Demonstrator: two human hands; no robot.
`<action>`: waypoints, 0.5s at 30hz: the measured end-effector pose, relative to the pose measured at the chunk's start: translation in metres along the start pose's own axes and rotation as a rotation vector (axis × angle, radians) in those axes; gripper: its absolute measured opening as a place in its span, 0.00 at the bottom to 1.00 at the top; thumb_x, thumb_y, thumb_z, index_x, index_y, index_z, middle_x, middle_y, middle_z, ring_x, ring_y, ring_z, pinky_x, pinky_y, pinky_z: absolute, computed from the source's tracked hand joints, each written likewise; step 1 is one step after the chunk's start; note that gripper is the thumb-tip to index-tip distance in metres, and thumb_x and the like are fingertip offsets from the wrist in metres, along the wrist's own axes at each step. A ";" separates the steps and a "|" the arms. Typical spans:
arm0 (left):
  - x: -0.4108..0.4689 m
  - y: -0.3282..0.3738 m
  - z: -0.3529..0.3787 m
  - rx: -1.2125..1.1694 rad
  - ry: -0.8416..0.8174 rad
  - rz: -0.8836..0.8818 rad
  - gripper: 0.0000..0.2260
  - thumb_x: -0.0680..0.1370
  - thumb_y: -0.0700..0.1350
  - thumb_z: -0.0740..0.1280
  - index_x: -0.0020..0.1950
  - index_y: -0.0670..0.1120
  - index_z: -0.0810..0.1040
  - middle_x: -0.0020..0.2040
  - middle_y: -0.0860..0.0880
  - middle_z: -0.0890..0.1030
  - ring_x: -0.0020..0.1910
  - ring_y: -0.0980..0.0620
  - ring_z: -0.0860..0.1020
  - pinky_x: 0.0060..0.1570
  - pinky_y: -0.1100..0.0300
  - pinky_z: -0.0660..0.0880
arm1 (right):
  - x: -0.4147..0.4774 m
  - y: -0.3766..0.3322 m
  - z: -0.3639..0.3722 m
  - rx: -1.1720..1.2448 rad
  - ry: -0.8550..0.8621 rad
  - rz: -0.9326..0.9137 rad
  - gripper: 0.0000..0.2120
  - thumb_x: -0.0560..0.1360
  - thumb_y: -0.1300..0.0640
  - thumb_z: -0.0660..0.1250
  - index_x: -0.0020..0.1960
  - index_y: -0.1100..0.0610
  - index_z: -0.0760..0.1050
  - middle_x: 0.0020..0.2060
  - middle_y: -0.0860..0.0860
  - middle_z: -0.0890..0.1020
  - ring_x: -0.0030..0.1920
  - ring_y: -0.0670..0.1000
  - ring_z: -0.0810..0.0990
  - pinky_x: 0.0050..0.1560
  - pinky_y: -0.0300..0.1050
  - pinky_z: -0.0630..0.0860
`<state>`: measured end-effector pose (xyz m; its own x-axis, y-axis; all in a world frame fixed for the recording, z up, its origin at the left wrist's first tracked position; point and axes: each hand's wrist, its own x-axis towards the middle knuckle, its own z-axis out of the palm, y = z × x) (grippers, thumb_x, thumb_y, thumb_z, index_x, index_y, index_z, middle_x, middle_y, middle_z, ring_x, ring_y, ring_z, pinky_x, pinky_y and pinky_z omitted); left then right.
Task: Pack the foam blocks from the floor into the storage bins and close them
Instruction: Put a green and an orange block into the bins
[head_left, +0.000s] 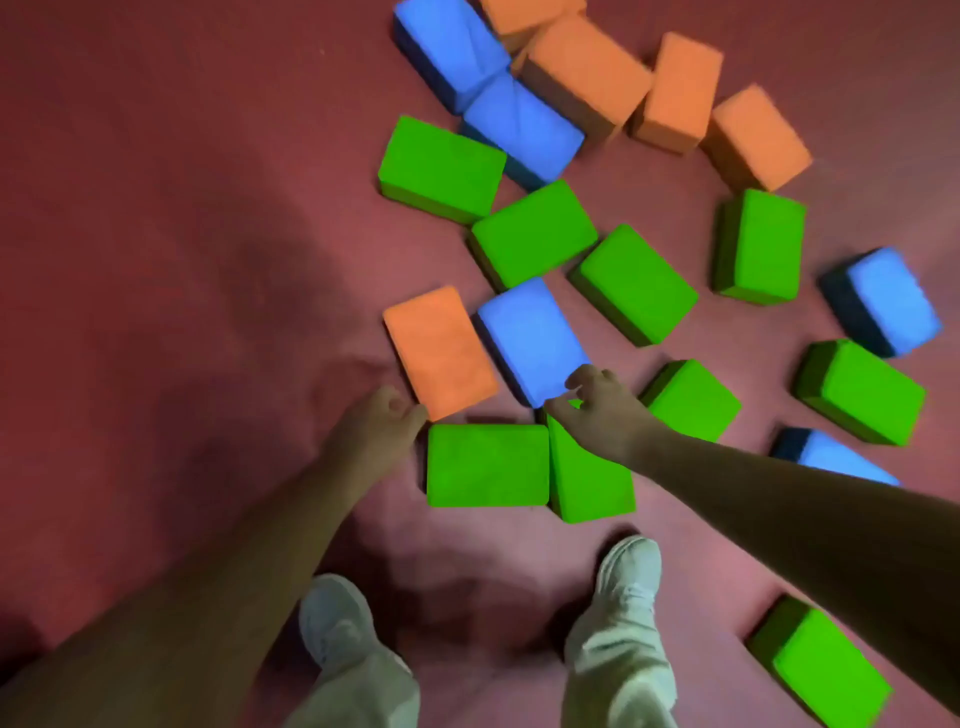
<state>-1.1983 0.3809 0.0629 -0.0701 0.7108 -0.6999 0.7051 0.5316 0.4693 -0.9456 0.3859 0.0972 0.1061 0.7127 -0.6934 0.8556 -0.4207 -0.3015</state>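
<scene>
Several foam blocks in green, blue and orange lie scattered on the red floor (182, 260). My left hand (376, 428) touches the near corner of an orange block (439, 351) with loosely curled fingers. My right hand (597, 410) pinches the near end of a blue block (532, 338) that lies beside the orange one. Two green blocks (485, 465) (587, 483) sit just below both hands, the right one partly under my right wrist. No storage bin is in view.
My two feet in pale shoes (337, 618) (628, 571) stand just behind the near green blocks. More blocks spread to the far right, among them an orange group (587, 73) and a green block (821, 665) near my right foot. Bare red floor fills the left half.
</scene>
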 end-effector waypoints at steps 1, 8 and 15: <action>0.016 -0.015 0.024 0.012 -0.009 -0.023 0.14 0.78 0.50 0.66 0.50 0.39 0.76 0.49 0.39 0.81 0.51 0.41 0.78 0.49 0.51 0.72 | 0.020 0.017 0.023 -0.001 -0.009 0.013 0.21 0.77 0.49 0.66 0.63 0.63 0.71 0.58 0.63 0.75 0.61 0.60 0.73 0.58 0.46 0.68; 0.104 -0.108 0.149 -0.038 -0.056 -0.167 0.18 0.71 0.56 0.66 0.32 0.42 0.67 0.30 0.46 0.68 0.34 0.43 0.70 0.36 0.50 0.65 | 0.116 0.106 0.141 -0.061 -0.163 0.107 0.24 0.79 0.48 0.64 0.66 0.65 0.67 0.60 0.65 0.75 0.62 0.62 0.73 0.55 0.49 0.69; 0.156 -0.160 0.220 -0.297 -0.206 -0.353 0.40 0.54 0.67 0.76 0.57 0.44 0.79 0.50 0.45 0.84 0.49 0.45 0.83 0.56 0.47 0.77 | 0.159 0.129 0.183 0.092 -0.158 0.278 0.28 0.78 0.45 0.63 0.69 0.63 0.65 0.66 0.65 0.67 0.63 0.64 0.72 0.58 0.47 0.69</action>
<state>-1.1669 0.3056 -0.2402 -0.1062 0.3743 -0.9212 0.4305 0.8524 0.2967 -0.9115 0.3423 -0.1716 0.2428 0.4704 -0.8484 0.7550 -0.6408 -0.1392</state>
